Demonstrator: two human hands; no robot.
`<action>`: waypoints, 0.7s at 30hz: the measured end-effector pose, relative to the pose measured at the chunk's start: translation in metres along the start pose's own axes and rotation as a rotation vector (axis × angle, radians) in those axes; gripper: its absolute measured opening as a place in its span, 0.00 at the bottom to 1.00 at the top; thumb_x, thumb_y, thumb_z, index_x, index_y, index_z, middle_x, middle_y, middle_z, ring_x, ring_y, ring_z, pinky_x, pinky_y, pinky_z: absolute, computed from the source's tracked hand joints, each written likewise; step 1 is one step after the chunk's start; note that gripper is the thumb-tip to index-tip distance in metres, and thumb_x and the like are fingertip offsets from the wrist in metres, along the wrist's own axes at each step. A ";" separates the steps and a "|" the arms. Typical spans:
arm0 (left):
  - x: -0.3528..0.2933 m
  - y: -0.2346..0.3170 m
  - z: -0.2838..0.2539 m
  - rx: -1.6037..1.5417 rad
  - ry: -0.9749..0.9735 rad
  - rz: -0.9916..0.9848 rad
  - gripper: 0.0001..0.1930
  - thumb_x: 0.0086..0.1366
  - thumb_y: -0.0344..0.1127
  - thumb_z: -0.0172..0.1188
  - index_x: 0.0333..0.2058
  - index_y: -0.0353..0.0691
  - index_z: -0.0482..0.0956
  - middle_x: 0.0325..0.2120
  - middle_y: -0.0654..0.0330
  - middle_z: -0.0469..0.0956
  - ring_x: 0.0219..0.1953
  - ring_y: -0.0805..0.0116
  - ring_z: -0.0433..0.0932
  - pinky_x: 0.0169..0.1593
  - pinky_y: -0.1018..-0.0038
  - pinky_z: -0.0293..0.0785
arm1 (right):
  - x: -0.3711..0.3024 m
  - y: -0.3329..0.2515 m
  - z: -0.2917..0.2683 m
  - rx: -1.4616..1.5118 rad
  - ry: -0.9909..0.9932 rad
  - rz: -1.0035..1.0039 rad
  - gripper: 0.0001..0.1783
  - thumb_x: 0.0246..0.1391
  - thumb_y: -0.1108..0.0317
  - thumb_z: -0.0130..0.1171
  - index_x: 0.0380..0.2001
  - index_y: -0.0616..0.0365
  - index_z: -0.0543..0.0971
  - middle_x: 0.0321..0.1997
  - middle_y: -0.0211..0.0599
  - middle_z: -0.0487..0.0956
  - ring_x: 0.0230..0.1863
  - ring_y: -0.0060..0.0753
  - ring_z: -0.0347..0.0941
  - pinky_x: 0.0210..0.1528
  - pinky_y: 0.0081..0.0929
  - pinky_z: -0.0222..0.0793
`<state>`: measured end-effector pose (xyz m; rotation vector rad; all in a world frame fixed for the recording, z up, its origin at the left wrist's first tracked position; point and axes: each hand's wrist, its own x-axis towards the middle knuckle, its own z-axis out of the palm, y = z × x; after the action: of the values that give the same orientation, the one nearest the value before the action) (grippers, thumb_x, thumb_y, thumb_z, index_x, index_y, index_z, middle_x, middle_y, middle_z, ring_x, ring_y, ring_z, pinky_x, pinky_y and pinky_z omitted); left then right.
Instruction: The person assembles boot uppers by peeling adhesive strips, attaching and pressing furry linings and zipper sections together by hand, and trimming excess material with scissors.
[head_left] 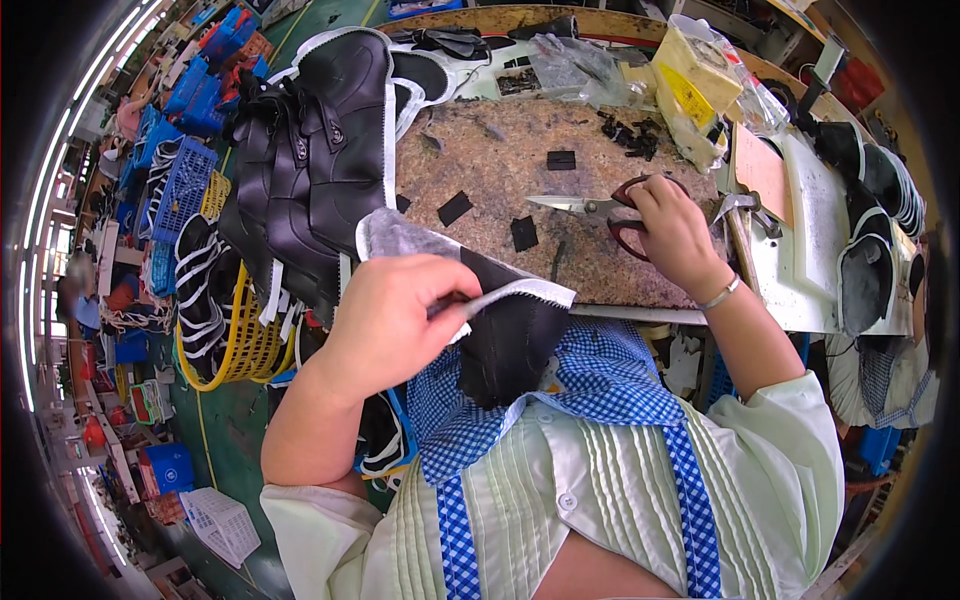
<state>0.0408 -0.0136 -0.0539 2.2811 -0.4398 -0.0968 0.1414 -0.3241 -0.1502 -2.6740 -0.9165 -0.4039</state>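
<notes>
Fingers of the left hand (pixel 385 315) pinched on the pale edge of a black lined piece (pixel 515 345), thumb hidden under a fold; fingers of the right hand (pixel 680 235) curled round the handles of scissors (pixel 575 204), blades apparently together and pointing left, apart from the piece; the piece hangs over the near edge of the table (pixel 480 130), its lower part against the blue checked apron (pixel 605 365); white edging is already on it, so that part reads as done; trimming looks mid-way at most, no cut in progress; whether any thread or excess is left on it, too small to tell; beyond it, three small black rectangles (pixel 455 208) lie loose on the brown speckled top, not on the piece, a fourth partly covered at left; stack of similar black pieces (pixel 345 110) with white edges at the left side, finished or waiting, cannot tell; farther back, a heap of black scraps (pixel 632 135), suggesting some cutting done, and a yellow container (pixel 695 75) near it; off left, yellow basket (pixel 250 335) on the floor, blue crates (pixel 185 185) past it.
</notes>
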 end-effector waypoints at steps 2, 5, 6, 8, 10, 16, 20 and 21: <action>-0.002 0.004 -0.002 0.228 0.033 0.291 0.09 0.50 0.24 0.62 0.32 0.39 0.80 0.27 0.57 0.79 0.26 0.55 0.79 0.29 0.65 0.75 | 0.003 -0.008 -0.022 0.237 0.044 0.010 0.20 0.36 0.69 0.68 0.37 0.59 0.76 0.34 0.42 0.72 0.36 0.49 0.73 0.37 0.40 0.71; -0.003 0.012 -0.005 0.243 0.009 0.403 0.08 0.50 0.24 0.61 0.32 0.38 0.79 0.29 0.58 0.79 0.27 0.56 0.79 0.29 0.65 0.75 | 0.010 -0.020 -0.056 0.393 -0.174 -0.135 0.24 0.35 0.59 0.72 0.35 0.59 0.76 0.33 0.42 0.72 0.34 0.48 0.73 0.35 0.39 0.70; -0.002 0.014 -0.008 0.258 -0.021 0.387 0.11 0.48 0.19 0.61 0.32 0.36 0.80 0.29 0.55 0.80 0.29 0.56 0.81 0.30 0.70 0.77 | 0.012 -0.026 -0.063 0.389 -0.203 -0.107 0.24 0.35 0.59 0.72 0.35 0.59 0.76 0.33 0.42 0.72 0.34 0.48 0.73 0.35 0.39 0.70; -0.002 0.017 -0.011 0.253 -0.027 0.339 0.11 0.49 0.19 0.61 0.33 0.36 0.80 0.29 0.55 0.80 0.28 0.56 0.81 0.31 0.70 0.77 | 0.015 -0.036 -0.074 0.305 -0.218 -0.304 0.28 0.31 0.53 0.75 0.33 0.58 0.75 0.32 0.39 0.70 0.34 0.48 0.71 0.33 0.38 0.67; -0.002 0.018 -0.012 0.261 -0.032 0.244 0.11 0.51 0.19 0.61 0.35 0.35 0.79 0.30 0.54 0.79 0.28 0.56 0.80 0.31 0.70 0.78 | 0.017 -0.041 -0.080 0.267 -0.253 -0.292 0.29 0.31 0.52 0.75 0.33 0.58 0.75 0.32 0.39 0.70 0.34 0.47 0.71 0.33 0.38 0.67; 0.000 0.013 -0.005 0.294 0.030 0.164 0.11 0.52 0.18 0.60 0.36 0.34 0.78 0.34 0.54 0.77 0.29 0.56 0.80 0.32 0.71 0.78 | 0.012 -0.047 -0.079 0.231 -0.316 -0.281 0.31 0.33 0.44 0.72 0.33 0.58 0.77 0.31 0.39 0.72 0.34 0.47 0.74 0.33 0.40 0.70; 0.001 0.014 -0.004 0.293 0.022 0.171 0.11 0.53 0.18 0.60 0.36 0.35 0.78 0.34 0.54 0.76 0.29 0.56 0.80 0.31 0.71 0.77 | 0.010 -0.051 -0.070 0.346 -0.392 -0.236 0.31 0.36 0.42 0.71 0.33 0.58 0.78 0.29 0.41 0.74 0.33 0.49 0.75 0.34 0.41 0.71; 0.001 0.014 -0.004 0.298 0.018 0.179 0.11 0.53 0.19 0.60 0.36 0.35 0.78 0.34 0.55 0.76 0.29 0.57 0.80 0.31 0.71 0.77 | 0.010 -0.053 -0.068 0.347 -0.391 -0.236 0.31 0.36 0.42 0.71 0.33 0.58 0.78 0.29 0.41 0.74 0.33 0.49 0.75 0.34 0.41 0.71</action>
<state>0.0387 -0.0200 -0.0409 2.5171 -0.6850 0.0853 0.1048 -0.3026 -0.0748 -2.3665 -1.2853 0.2278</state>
